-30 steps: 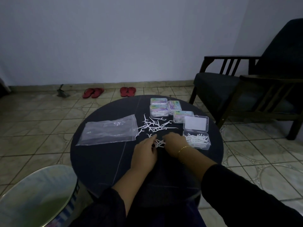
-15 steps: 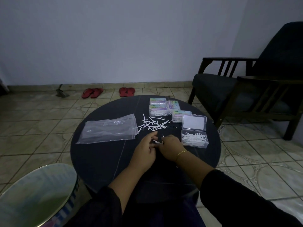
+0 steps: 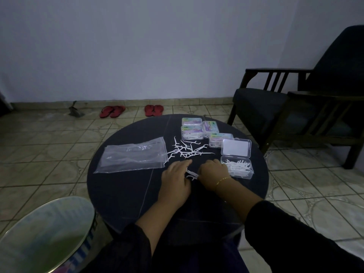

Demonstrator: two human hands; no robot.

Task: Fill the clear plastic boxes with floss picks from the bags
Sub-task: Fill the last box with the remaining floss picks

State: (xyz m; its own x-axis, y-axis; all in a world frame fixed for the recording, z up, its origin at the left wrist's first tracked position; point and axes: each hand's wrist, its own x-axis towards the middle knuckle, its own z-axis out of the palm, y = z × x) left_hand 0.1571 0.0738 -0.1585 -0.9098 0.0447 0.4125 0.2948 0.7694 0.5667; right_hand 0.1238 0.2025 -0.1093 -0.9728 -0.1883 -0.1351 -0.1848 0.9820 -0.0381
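On the round dark table (image 3: 126, 194) lies a loose pile of white floss picks (image 3: 187, 149). An open clear plastic box (image 3: 239, 168) at the right holds several picks, its lid (image 3: 236, 147) folded back. My left hand (image 3: 175, 180) and my right hand (image 3: 212, 173) meet just below the pile. A small bunch of floss picks (image 3: 192, 174) shows between them, and both hands pinch it. A flat clear bag (image 3: 132, 154) lies at the left with hardly any picks in it. Several shut, labelled boxes (image 3: 192, 131) stand at the back.
A dark wooden armchair (image 3: 295, 107) stands right of the table. Two pairs of red sandals (image 3: 112, 111) lie on the tiled floor by the wall. A round shiny tray or basin (image 3: 45, 235) sits at the lower left.
Both hands stayed together just below the pile, shifting slightly while gathering the small bunch of picks. The pile, boxes and bag have not moved.
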